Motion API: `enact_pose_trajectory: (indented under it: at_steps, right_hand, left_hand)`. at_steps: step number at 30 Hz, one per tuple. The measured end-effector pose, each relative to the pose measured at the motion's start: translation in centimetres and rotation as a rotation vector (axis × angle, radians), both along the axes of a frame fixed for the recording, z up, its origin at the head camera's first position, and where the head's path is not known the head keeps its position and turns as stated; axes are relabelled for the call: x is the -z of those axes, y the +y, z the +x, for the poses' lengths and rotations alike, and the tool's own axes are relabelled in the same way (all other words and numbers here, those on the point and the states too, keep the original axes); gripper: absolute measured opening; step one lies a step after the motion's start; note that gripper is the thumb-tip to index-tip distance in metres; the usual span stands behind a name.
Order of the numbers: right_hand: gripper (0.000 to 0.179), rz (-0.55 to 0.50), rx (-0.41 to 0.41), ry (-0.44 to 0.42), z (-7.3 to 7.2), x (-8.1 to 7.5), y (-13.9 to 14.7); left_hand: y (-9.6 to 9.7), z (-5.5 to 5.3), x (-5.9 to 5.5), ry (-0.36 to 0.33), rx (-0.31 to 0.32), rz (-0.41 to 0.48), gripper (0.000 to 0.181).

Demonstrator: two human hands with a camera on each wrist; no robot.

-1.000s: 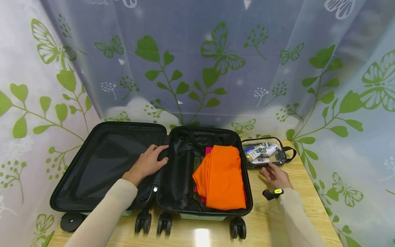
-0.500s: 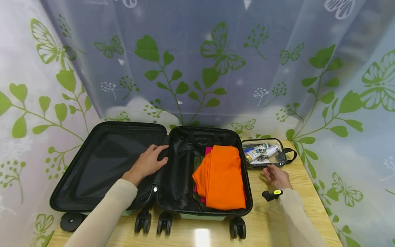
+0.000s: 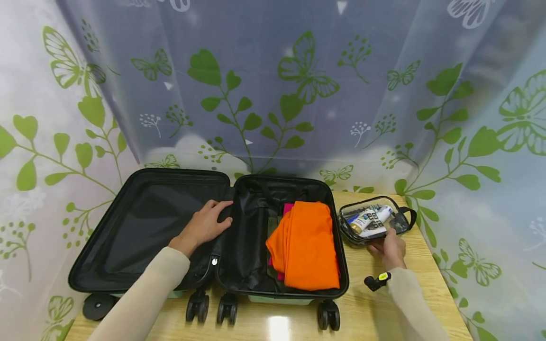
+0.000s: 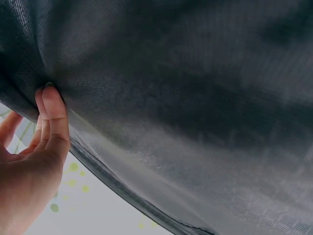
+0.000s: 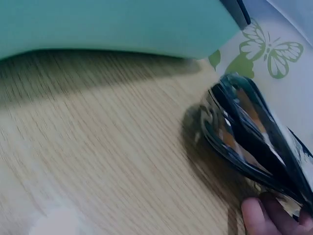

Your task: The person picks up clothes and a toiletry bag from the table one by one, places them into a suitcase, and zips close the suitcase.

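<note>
A black-lined suitcase lies spread open on the wooden table. Over the inner edge of its left half rests my left hand, fingers extended and thumb apart; the left wrist view has its fingertips against the dark lining. My right hand grips the front edge of a clear toiletry bag with black trim, thumb on top and fingers beneath. Inside the bag lie tubes and small bottles. In the right wrist view, the toiletry bag is tilted, with my fingers at its lower edge.
Folded orange clothing lies in the suitcase's right half, over pink and dark green cloth. Black wheels stick out toward me. The suitcase's pale green shell stands left of the bag. A patterned curtain hangs behind the table.
My right hand has taken hold of the toiletry bag's front edge. The bag has shifted right and toward me, away from the suitcase, and tilted. My left hand has stayed in place.
</note>
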State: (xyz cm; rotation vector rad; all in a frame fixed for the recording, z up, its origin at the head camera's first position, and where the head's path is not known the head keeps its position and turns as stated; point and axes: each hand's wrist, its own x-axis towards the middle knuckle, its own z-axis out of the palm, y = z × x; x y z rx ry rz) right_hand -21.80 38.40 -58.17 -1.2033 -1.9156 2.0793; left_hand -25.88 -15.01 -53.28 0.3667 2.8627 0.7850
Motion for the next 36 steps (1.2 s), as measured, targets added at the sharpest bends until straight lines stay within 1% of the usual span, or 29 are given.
enact_pose_trajectory:
  at_steps: [2, 4, 8, 9, 11, 14, 17, 21, 24, 26, 27, 29, 32, 36]
  right_hand:
    - [0.038, -0.014, 0.012, 0.02, 0.1, -0.1, -0.1]
    - [0.035, -0.051, 0.038, 0.043, 0.1, -0.3, -0.2]
    - [0.016, -0.145, 0.105, 0.062, -0.2, -0.6, -0.5]
    - [0.016, -0.179, 0.117, 0.069, -0.3, -0.6, -0.6]
    - [0.023, -0.236, 0.131, 0.079, -0.6, -0.6, -0.8]
    - [0.032, -0.3, 0.135, 0.1, -0.9, -0.5, -1.1]
    - [0.031, -0.314, 0.123, 0.119, -1.0, -0.2, -1.1]
    - [0.026, -0.276, 0.082, 0.147, -0.9, 0.2, -1.1]
    - [0.036, -0.276, 0.058, 0.161, -0.7, 0.2, -1.1]
    - [0.052, -0.307, 0.053, 0.17, -0.5, 0.1, -1.1]
    - [0.061, -0.313, 0.048, 0.17, -0.4, 0.1, -1.1]
    - [0.075, -0.315, 0.038, 0.168, -0.2, 0.1, -1.0]
    - [0.077, -0.309, 0.053, 0.183, 0.0, 0.3, -0.9]
    - [0.082, -0.299, 0.073, 0.227, 0.3, 0.6, -0.7]
  left_hand:
    - [0.0, 0.0, 0.0, -0.001, 0.001, 0.001, 0.061]
    - [0.0, 0.1, -0.1, -0.002, 0.0, 0.002, 0.061]
    - [-0.1, 0.1, 0.0, -0.004, -0.004, 0.001, 0.061]
    - [-0.1, 0.1, 0.0, -0.003, -0.004, 0.0, 0.061]
    - [-0.1, 0.1, 0.0, -0.002, -0.005, 0.001, 0.061]
    - [-0.1, 0.0, 0.0, -0.004, -0.004, 0.005, 0.061]
    - [0.0, 0.0, 0.0, -0.006, -0.004, 0.008, 0.06]
    - [0.0, 0.0, 0.0, -0.004, -0.003, 0.011, 0.06]
    - [0.0, 0.0, 0.0, -0.003, -0.005, 0.015, 0.06]
    - [0.0, 0.1, -0.1, -0.004, -0.007, 0.016, 0.06]
    - [0.0, 0.1, 0.0, -0.004, -0.007, 0.015, 0.06]
    - [0.0, 0.1, -0.1, -0.003, -0.004, 0.014, 0.06]
    - [0.0, 0.1, 0.0, -0.001, -0.001, 0.01, 0.06]
    - [-0.1, 0.2, -0.1, 0.003, -0.004, 0.013, 0.06]
